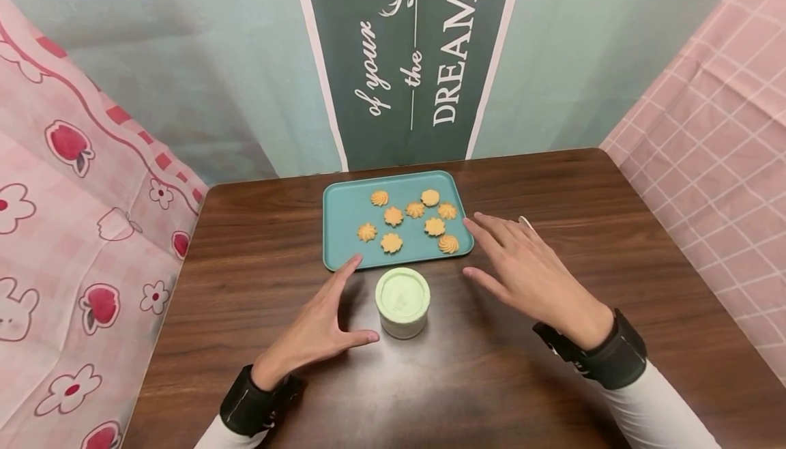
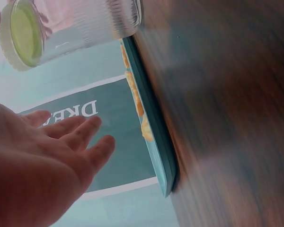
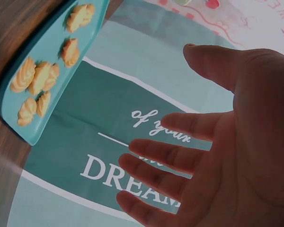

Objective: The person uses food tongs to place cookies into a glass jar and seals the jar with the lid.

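Observation:
A clear jar [image 2: 85, 26] with a pale green lid [image 1: 402, 293] stands upright on the table, in front of a teal tray [image 1: 340, 224]. Several golden piped cookies [image 1: 391, 243] lie spread over the tray. My left hand [image 1: 316, 323] is just left of the jar, thumb and fingers spread around that side without visibly gripping it. To the right, my right hand [image 1: 528, 268] hovers by the tray's near right corner, fingers extended and holding nothing. Its palm [image 3: 246, 156] shows bare in the right wrist view.
Dark brown wood makes up the tabletop [image 1: 258, 251]. A green curtain with white lettering [image 1: 411, 60] hangs behind it. Pink patterned cloth [image 1: 80, 230] borders the left side, and a pink tiled-look cloth [image 1: 731, 128] the right.

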Tool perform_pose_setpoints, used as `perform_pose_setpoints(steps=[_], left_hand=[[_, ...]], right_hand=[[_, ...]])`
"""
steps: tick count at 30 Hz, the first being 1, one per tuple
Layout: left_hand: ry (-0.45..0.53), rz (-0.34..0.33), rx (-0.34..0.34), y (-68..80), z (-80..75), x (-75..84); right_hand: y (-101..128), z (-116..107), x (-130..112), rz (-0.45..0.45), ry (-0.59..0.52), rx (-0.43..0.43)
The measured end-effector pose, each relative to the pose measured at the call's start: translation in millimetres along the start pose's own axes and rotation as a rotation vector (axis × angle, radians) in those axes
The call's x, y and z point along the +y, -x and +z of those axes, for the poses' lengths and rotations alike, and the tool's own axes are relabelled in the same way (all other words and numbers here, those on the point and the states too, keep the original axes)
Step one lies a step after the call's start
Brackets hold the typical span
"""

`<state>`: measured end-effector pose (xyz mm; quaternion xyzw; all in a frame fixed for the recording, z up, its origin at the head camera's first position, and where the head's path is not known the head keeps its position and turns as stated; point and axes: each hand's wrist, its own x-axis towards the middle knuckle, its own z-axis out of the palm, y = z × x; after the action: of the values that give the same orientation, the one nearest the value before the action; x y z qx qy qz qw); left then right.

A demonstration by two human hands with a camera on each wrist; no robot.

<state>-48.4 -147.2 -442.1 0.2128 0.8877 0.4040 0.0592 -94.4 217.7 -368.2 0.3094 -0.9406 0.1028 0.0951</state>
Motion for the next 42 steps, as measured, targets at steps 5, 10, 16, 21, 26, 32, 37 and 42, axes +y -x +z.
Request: perform_pose_setpoints(steps=[5,10,16,21,26,32,37,42], left_hand=[[0.01,0.0,-0.007,-2.4,3.4,0.1],[0.058,0.013,-0.027,-6.2,10.1,1.5],[0.057,0.04,-0.023,-10.6,18.8,1.4],[0.053,0.043,-0.013,-12.7,20.7,0.6],[0.059,0.047,-0.023,-14.6,20.5,0.9],[0.109,0.037,-0.061,-18.5,22.4,-0.7],[0.17,0.017,-0.099,-21.9,24.3,-2.8],[0.204,0.021,-0.135,-24.0,27.4,-4.1]], right_hand=[[-3.7,-0.3,-2.6,-0.016,0.004,-0.001],[-6.1,-0.8,-7.1,-0.032,0.005,0.002],[-10.9,-0.7,-14.6,-0.061,-0.008,0.011],[-14.1,-1.0,-18.6,-0.063,-0.006,-0.001],[-17.0,-0.9,-22.3,-0.066,-0.011,-0.005],[-21.7,-1.2,-29.6,-0.079,-0.033,0.031],[-25.5,-0.3,-36.5,-0.12,-0.055,0.029],[-27.9,0.6,-47.4,-0.15,-0.065,-0.004]])
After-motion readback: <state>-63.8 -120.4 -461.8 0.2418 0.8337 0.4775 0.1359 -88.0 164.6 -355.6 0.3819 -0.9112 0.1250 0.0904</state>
